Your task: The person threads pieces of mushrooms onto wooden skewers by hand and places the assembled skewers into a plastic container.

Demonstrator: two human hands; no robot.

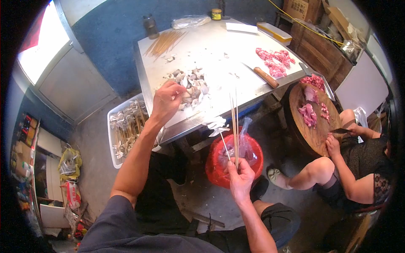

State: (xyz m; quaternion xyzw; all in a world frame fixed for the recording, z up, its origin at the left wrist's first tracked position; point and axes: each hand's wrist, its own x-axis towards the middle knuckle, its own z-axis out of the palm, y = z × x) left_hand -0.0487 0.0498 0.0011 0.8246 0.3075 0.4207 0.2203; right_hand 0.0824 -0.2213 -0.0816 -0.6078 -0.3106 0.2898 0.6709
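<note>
My right hand grips several thin wooden skewers that point up toward the table. On one of them, white mushroom pieces are threaded near the tip. At the left part of the table, my left hand is over the edge of a pile of torn grey-white mushrooms. Its fingers are curled in a pinch; what lies between them is hidden. To the left below the table, a white plastic bin holds many finished mushroom skewers.
The white table also bears loose skewers, chopped meat and a wooden-handled knife. Under its front edge stands a red bucket with a plastic bag. At right, a seated person holds a blade at a round chopping block.
</note>
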